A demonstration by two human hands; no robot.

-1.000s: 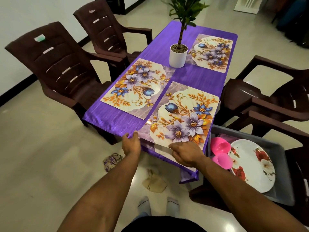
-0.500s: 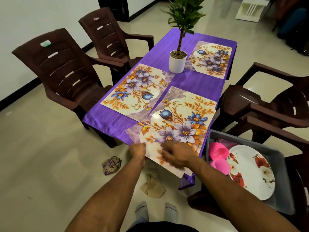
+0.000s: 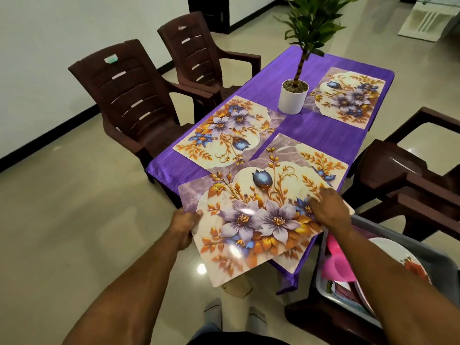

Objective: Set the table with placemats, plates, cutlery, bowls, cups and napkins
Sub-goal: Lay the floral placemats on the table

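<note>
A floral placemat [image 3: 249, 220] is lifted and tilted over the near end of the purple-clothed table [image 3: 323, 135], hanging past its edge toward me. My left hand [image 3: 184, 227] grips its left edge. My right hand [image 3: 328, 210] holds its right side with fingers on top. A second placemat [image 3: 321, 160] lies flat beneath it on the near right. Another placemat [image 3: 224, 130] lies on the near left and a third [image 3: 348, 95] at the far right.
A white pot with a plant [image 3: 292, 100] stands mid-table. A grey bin [image 3: 438, 260] on a chair to my right holds pink cups [image 3: 336, 267] and a flowered plate [image 3: 398, 255]. Brown chairs [image 3: 132, 103] surround the table. Cloth scraps lie on the floor by my feet.
The top placemat has been slid off the one below it and pulled toward me and to the left, lifting off the table. Both hands moved with it.
</note>
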